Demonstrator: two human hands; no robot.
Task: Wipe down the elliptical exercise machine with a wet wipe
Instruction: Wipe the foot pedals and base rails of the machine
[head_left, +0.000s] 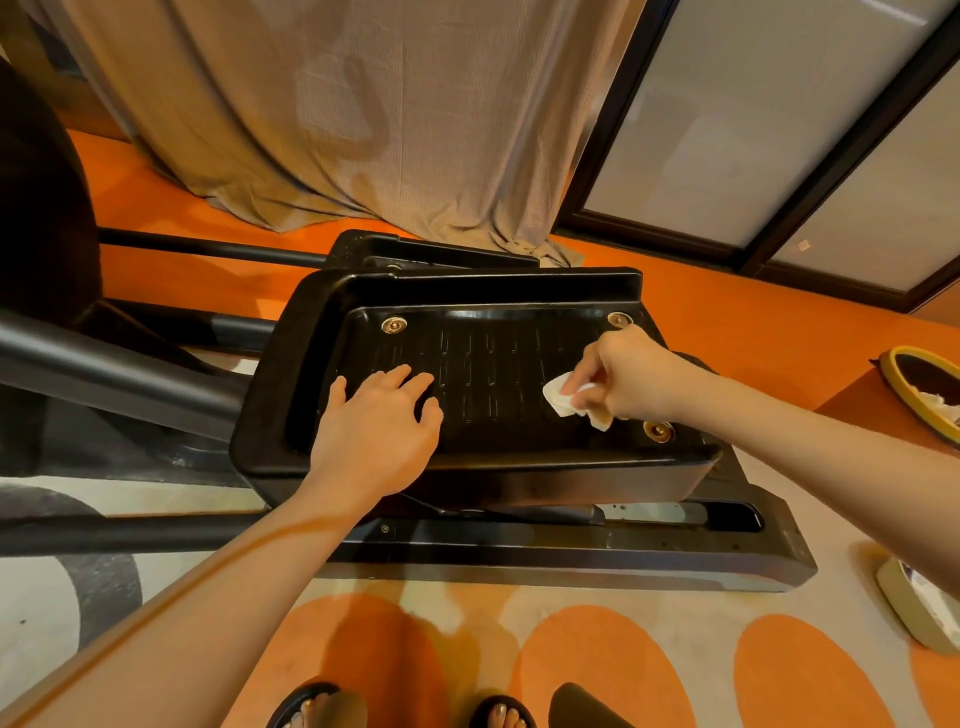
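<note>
The foot pedal (488, 384) of the elliptical sits at the centre of the frame, above the base rail (571, 551) that runs across below it. The left hand (379, 431) rests on the pedal's left part; the right hand (623, 379) holds a wet wipe (563, 397) on its right part. A curtain (363, 114) hangs at upper centre, behind the pedal. A window frame (769, 208) fills the upper right. Sandalled feet (405, 712) stand on the rug (623, 665) along the bottom edge.
</note>
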